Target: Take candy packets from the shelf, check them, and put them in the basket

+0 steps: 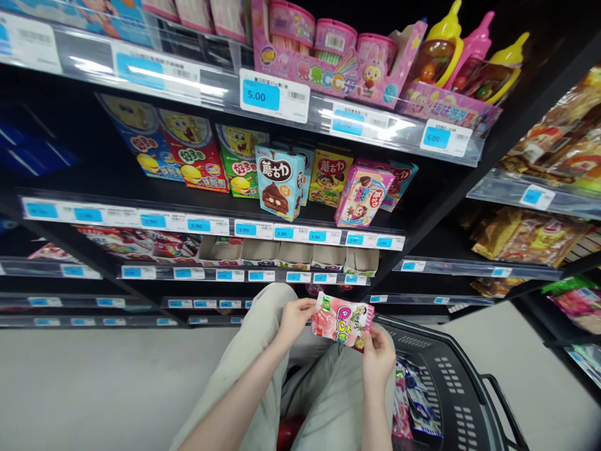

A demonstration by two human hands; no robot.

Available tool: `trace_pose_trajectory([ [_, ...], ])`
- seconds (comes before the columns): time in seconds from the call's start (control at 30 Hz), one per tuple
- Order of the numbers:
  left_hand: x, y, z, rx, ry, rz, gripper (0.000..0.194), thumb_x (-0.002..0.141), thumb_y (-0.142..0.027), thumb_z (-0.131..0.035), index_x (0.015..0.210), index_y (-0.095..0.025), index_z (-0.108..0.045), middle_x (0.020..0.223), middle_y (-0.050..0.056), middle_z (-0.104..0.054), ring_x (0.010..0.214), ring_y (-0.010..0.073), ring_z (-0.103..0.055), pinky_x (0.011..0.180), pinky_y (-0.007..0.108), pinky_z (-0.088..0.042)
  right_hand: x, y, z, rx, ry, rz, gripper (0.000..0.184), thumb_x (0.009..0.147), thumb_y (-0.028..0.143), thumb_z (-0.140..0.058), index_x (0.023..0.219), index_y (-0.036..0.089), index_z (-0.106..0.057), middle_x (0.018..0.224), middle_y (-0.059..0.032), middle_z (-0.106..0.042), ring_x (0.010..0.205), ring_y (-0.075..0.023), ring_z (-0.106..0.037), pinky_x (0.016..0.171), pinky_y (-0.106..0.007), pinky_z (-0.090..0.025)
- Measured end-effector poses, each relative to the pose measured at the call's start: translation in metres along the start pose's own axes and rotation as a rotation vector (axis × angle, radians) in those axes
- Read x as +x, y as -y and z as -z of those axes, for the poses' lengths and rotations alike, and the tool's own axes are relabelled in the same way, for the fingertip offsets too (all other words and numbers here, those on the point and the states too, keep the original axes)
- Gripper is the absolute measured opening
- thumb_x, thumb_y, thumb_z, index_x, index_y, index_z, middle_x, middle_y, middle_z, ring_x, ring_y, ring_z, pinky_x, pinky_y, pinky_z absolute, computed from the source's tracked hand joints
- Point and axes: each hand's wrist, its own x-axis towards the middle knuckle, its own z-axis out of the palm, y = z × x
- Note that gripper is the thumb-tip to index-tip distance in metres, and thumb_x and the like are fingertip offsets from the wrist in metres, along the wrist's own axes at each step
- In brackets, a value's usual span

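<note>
I hold a pink candy packet with both hands in front of my knees. My left hand pinches its left end, fingers closed on the edge. My right hand grips its lower right corner from below. The packet is pink and white with large pink letters and lies roughly level. It is just above the rim of a black shopping basket on the floor to my right, which holds several snack packets.
Dark store shelves stand in front with blue price tags. A blue chocolate-snack box and a pink box stand on the middle shelf. Pink candy tubs sit on the top shelf. More bagged snacks fill shelves at right. My knees in beige trousers are below.
</note>
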Motion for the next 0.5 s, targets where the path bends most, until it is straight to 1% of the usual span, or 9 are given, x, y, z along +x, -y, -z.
trace_pose_trajectory([
  [0.1,-0.003,-0.002,0.001,0.007,0.013,-0.074,0.017,0.06,-0.028,-0.067,0.069,-0.013,-0.068,0.071,0.005,-0.068,0.064,0.0167,-0.059,0.062,0.026,-0.046,0.003,0.0,0.004,0.044,0.077,0.002,0.024,0.063,0.037,-0.065,0.075,0.017,-0.059,0.067,-0.0021,-0.062,0.062,-0.0168,-0.056,0.058,-0.027,-0.045],
  [0.13,-0.004,-0.003,0.001,-0.006,0.032,-0.074,0.017,0.06,-0.027,-0.068,0.068,-0.013,-0.068,0.07,0.005,-0.068,0.064,0.0164,-0.058,0.061,0.025,-0.045,0.004,-0.002,0.006,0.06,0.105,-0.007,0.025,0.062,0.037,-0.066,0.075,0.017,-0.06,0.068,-0.0024,-0.062,0.063,-0.0171,-0.056,0.058,-0.027,-0.046],
  [0.2,-0.006,-0.006,0.001,-0.083,0.1,-0.029,0.018,0.059,-0.026,-0.069,0.071,-0.012,-0.067,0.072,0.005,-0.068,0.065,0.0161,-0.058,0.062,0.025,-0.044,0.006,-0.008,0.01,0.091,0.133,-0.035,0.026,0.06,0.036,-0.068,0.077,0.016,-0.061,0.071,-0.0043,-0.064,0.065,-0.0184,-0.058,0.059,-0.029,-0.046],
  [0.27,-0.007,-0.009,0.0,-0.247,0.212,0.055,0.026,0.062,-0.027,-0.068,0.083,-0.013,-0.066,0.078,0.006,-0.067,0.068,0.0161,-0.058,0.064,0.026,-0.044,0.008,-0.017,0.013,0.133,0.113,-0.061,0.029,0.06,0.036,-0.068,0.08,0.016,-0.062,0.076,-0.0059,-0.065,0.068,-0.0193,-0.058,0.06,-0.03,-0.047],
  [0.37,-0.01,-0.014,-0.002,-0.561,0.425,0.192,0.045,0.07,-0.038,-0.059,0.108,-0.013,-0.056,0.091,0.01,-0.065,0.082,0.0193,-0.058,0.077,0.032,-0.041,0.011,-0.025,0.015,0.223,0.04,-0.081,0.028,0.063,0.038,-0.064,0.082,0.018,-0.06,0.082,-0.0042,-0.064,0.07,-0.0183,-0.058,0.063,-0.032,-0.047],
  [0.43,-0.012,-0.018,-0.003,-0.718,0.552,0.257,0.057,0.074,-0.048,-0.049,0.117,-0.01,-0.048,0.101,0.015,-0.061,0.095,0.0229,-0.055,0.087,0.037,-0.035,0.012,-0.027,0.016,0.282,-0.003,-0.092,0.027,0.064,0.037,-0.063,0.084,0.019,-0.059,0.083,-0.0024,-0.063,0.071,-0.017,-0.058,0.065,-0.032,-0.047],
  [0.5,-0.014,-0.02,-0.002,-0.807,0.642,0.296,0.066,0.076,-0.055,-0.041,0.122,-0.007,-0.043,0.11,0.018,-0.057,0.104,0.0254,-0.051,0.093,0.04,-0.029,0.013,-0.025,0.015,0.328,-0.026,-0.111,0.025,0.064,0.035,-0.064,0.083,0.02,-0.059,0.083,-0.0015,-0.063,0.072,-0.0164,-0.058,0.065,-0.031,-0.046],
])
